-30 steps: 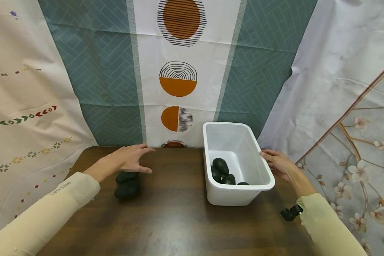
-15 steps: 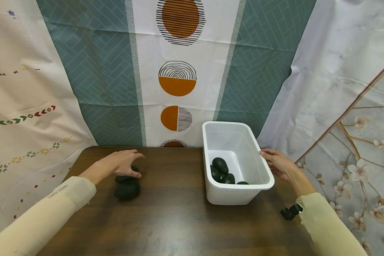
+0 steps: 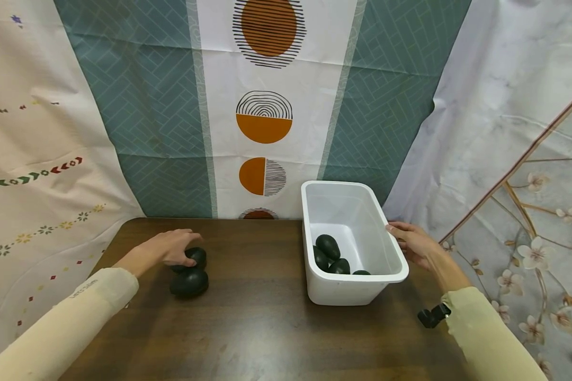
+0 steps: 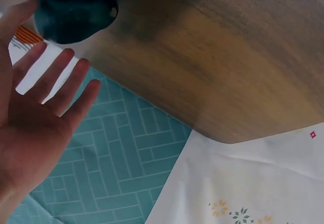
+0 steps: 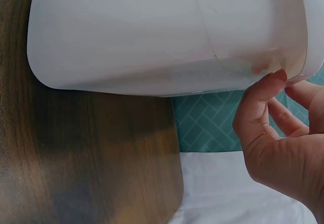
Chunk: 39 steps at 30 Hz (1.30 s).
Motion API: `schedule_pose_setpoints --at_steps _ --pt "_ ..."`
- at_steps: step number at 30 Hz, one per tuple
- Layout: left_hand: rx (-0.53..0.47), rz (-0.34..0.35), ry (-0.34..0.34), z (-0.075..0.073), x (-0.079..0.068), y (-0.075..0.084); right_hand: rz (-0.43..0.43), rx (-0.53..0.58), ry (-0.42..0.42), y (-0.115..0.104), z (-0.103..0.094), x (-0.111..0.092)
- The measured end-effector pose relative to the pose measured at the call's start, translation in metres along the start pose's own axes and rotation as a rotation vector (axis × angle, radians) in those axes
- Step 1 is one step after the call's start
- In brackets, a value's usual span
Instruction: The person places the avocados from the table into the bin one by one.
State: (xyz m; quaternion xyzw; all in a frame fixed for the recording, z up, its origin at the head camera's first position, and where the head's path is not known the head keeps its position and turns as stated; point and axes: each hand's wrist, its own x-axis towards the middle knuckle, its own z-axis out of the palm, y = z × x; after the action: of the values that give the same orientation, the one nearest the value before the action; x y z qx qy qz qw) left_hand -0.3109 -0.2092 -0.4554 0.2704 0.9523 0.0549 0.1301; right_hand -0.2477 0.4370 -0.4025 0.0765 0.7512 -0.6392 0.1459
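My left hand (image 3: pixel 169 247) is over the far one of two dark green avocados on the table's left side. That far avocado (image 3: pixel 198 257) is partly hidden by the thumb and palm. In the left wrist view the fingers are spread and extended beside an avocado (image 4: pixel 73 19). The near avocado (image 3: pixel 189 283) lies just in front of it. On the right, my right hand (image 3: pixel 412 243) holds the side rim of a white plastic bin (image 3: pixel 348 291), thumb and curled fingers at its edge. Several avocados (image 3: pixel 328 246) lie inside the bin's near left part.
The brown wooden table (image 3: pixel 248 328) ends at a patterned cloth backdrop (image 3: pixel 162 185) just behind the hands and bin. White cloth (image 3: pixel 481 132) hangs along the right side. A black strap device (image 3: pixel 434 316) sits on the right wrist.
My left hand has moved left and down, from above the table to the far avocado. The right hand and the bin have stayed in place.
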Motion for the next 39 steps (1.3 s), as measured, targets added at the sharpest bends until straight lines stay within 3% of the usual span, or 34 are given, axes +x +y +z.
schedule_pose_setpoints --at_steps 12,20,26,34,39 --pt "-0.046 0.027 0.005 0.012 0.005 -0.008 0.005 0.018 0.007 0.002 0.001 0.000" --pt "-0.145 0.055 0.030 0.019 0.011 -0.009 0.010 0.025 0.012 0.003 0.000 0.001" --pt "-0.138 0.075 0.039 0.021 0.016 -0.008 -0.003 0.020 0.002 0.005 -0.002 0.003" --pt "-0.081 0.112 0.055 0.014 0.023 0.005 -0.005 0.009 0.001 0.006 -0.001 0.006" --pt "-0.046 0.134 0.082 0.004 0.029 0.024 -0.005 0.014 0.001 0.006 -0.002 0.005"
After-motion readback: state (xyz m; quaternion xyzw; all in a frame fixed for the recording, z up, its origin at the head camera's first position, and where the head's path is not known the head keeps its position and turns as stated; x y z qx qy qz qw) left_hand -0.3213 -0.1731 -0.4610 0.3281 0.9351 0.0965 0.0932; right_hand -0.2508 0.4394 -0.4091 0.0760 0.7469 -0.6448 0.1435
